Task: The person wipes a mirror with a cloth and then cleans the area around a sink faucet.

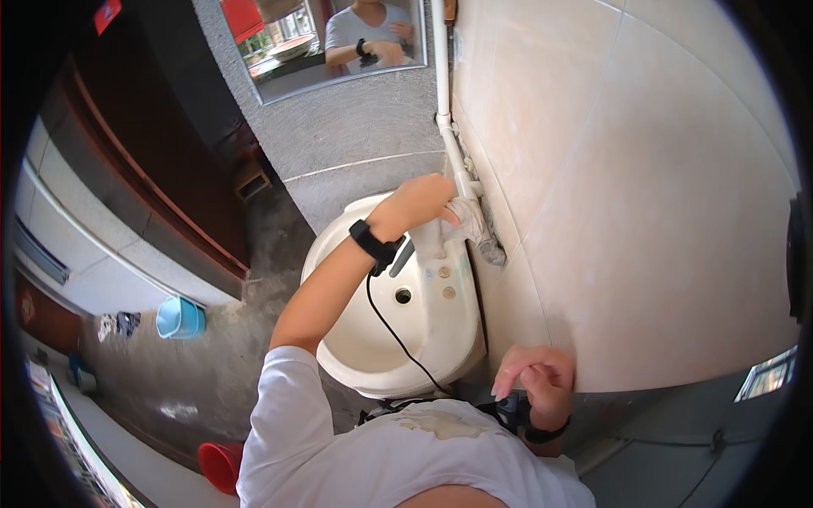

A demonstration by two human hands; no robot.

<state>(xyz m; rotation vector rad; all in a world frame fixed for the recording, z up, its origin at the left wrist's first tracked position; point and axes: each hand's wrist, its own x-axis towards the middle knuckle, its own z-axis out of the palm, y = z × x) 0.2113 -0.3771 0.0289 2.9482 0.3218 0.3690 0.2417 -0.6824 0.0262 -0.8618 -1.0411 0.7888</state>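
Note:
My left hand (419, 200) reaches over a white ceramic washbasin (375, 362) and grips a pale, crumpled cloth (469, 219). That cloth rests against the white pipe fittings at the basin's back corner. A black strap with a small device (375, 244) circles my left wrist, and a thin black cable (397, 340) runs from it across the bowl. Beside my body, close to the tiled wall, my right hand (540, 374) is loosely curled with nothing visible in it. The basin's drain hole (403, 296) is uncovered, and two round fittings (447, 282) sit on its ledge.
A white pipe (451, 140) runs down the corner beside the tiled wall (610, 209). A mirror (343, 73) hangs above the basin. On the floor stand a light-blue bucket (180, 317) and a red bucket (221, 467). A dark doorway (171, 127) lies at left.

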